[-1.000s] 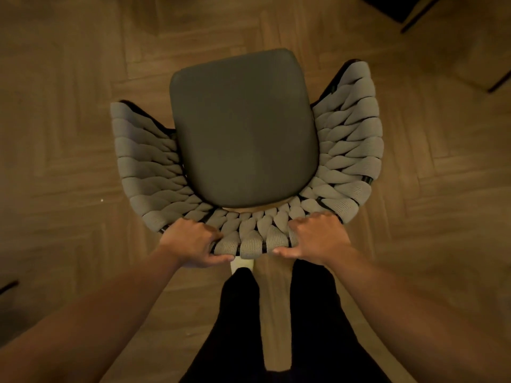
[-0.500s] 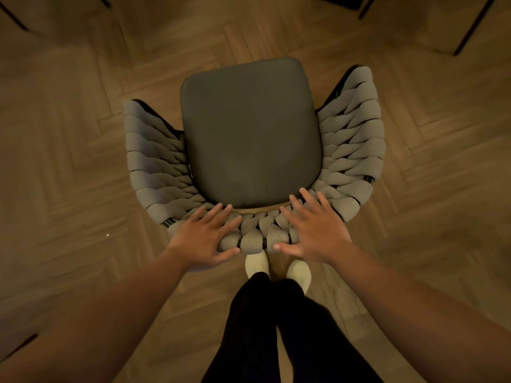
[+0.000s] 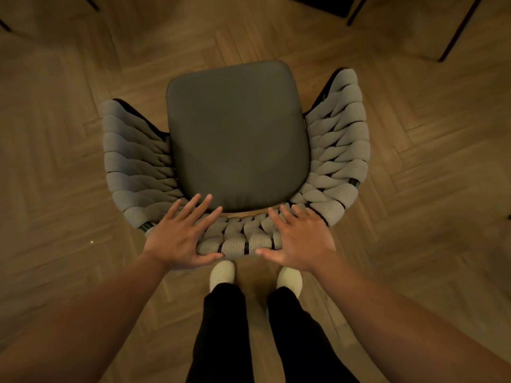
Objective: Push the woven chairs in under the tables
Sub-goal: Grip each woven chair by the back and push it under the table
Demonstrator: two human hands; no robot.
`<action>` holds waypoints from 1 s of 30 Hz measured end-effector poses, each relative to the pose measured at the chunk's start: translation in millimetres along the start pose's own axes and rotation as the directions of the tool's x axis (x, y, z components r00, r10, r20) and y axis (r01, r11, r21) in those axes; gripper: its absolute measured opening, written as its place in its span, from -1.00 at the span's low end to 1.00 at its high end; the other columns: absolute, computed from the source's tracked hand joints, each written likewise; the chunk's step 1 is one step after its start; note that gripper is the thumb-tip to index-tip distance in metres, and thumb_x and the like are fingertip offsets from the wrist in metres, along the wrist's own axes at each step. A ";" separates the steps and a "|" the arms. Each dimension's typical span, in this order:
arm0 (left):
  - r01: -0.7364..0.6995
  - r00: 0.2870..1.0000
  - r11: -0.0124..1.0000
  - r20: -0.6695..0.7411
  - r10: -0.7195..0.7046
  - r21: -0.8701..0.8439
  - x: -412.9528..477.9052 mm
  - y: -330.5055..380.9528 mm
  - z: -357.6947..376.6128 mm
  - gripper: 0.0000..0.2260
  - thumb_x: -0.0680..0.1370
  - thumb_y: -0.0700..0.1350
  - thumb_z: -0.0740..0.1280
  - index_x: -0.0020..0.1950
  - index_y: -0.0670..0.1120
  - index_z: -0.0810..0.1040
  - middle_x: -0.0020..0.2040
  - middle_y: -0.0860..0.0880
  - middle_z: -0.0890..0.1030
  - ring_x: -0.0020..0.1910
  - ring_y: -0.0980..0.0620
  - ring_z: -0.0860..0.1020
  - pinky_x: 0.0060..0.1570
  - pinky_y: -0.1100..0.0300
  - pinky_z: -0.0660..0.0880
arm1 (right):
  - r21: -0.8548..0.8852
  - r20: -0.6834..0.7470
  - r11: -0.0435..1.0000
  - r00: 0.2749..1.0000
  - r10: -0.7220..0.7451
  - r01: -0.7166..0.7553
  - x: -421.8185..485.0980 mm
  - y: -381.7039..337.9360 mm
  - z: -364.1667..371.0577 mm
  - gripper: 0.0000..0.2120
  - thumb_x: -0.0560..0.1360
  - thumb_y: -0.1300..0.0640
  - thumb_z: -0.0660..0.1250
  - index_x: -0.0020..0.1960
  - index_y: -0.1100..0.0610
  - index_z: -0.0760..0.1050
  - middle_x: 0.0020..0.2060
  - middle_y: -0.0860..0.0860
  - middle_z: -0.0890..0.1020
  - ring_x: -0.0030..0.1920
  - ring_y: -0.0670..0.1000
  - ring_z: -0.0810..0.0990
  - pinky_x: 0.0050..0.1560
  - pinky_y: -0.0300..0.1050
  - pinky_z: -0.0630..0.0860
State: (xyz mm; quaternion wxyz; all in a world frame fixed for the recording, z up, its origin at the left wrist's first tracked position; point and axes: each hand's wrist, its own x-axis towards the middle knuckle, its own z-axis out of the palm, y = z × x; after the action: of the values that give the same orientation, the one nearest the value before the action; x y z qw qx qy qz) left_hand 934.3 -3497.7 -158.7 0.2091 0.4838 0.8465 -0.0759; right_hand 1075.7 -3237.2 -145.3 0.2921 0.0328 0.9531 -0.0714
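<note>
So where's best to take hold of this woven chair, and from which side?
Take the woven chair by the top rim of its curved back, from behind, one grip either side of its middle. That rim is nearest the person, and the back wraps round the seat cushion, so a push there likely runs straight. The left hand and right hand lie open on it.

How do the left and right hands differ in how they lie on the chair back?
The left hand splays its fingers wide, the tips overlapping the seat cushion; the right hand keeps its fingers closer together, ending on the woven back. Both lie open and flat, thumbs pointing inward.
</note>
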 end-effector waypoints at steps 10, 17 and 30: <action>-0.162 0.986 0.984 -0.038 0.165 0.070 -6.4 -18.0 5.7 -0.13 0.47 0.56 -0.02 0.62 0.05 0.19 0.61 -0.11 0.20 0.59 -0.17 0.17 0.46 -0.28 0.26 | 0.048 -0.057 0.986 0.985 0.163 -0.160 -20.8 -36.0 28.8 0.06 0.40 -0.64 -0.21 0.59 0.08 0.23 0.45 0.12 0.47 0.41 0.21 0.46 0.25 0.14 0.47; -0.333 0.943 0.938 0.054 0.330 0.094 -16.5 -35.4 12.6 -0.10 0.45 0.59 -0.05 0.62 0.05 0.18 0.63 -0.06 0.17 0.59 -0.13 0.19 0.48 -0.19 0.27 | 0.165 0.004 0.932 0.945 0.327 -0.323 -55.2 -92.2 51.9 0.10 0.36 -0.66 -0.22 0.62 0.07 0.13 0.54 0.08 0.35 0.53 0.21 0.27 0.44 0.16 0.32; -0.418 0.904 0.897 0.160 0.395 0.144 -13.4 -63.4 1.9 -0.10 0.39 0.59 -0.36 0.23 0.15 0.55 0.08 0.12 0.61 0.03 0.05 0.55 0.02 0.06 0.47 | 0.297 -0.065 0.915 0.951 0.303 -0.272 -69.3 -92.2 55.1 -0.08 0.37 -0.57 -0.34 0.09 0.00 0.55 -0.08 -0.02 0.60 -0.04 0.02 0.55 -0.06 -0.01 0.53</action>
State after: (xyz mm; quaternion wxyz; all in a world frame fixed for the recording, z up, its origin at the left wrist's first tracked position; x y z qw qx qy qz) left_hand 886.9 -3541.8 -159.3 0.2303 0.6607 0.7016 -0.1352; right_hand 1153.8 -3338.2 -140.7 0.2388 0.2181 0.9323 -0.1620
